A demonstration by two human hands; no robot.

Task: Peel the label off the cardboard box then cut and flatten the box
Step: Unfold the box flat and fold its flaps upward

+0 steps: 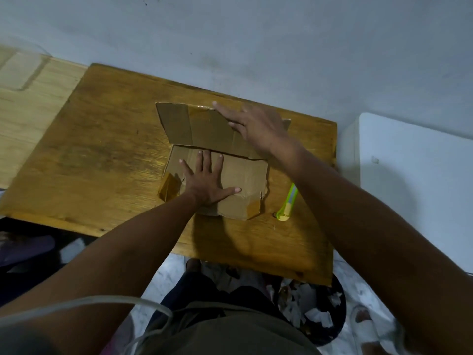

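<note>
Left hand (208,181) is spread flat, fingers splayed, pressing the near panel of the cardboard box (245,175) at frame centre, while the right hand (252,124) lies open with straight fingers on the far panel just above it, so this looks like the flattening step, with the box already cut open and no label visible. Next, I'd judge, comes a firm push along the centre crease, keeping clear of the green utility knife (288,203) just right of the cardboard. All this sits on a wooden table (102,149) against a pale wall (256,47), a scrap-filled bin (311,311) on the floor at lower right.
</note>
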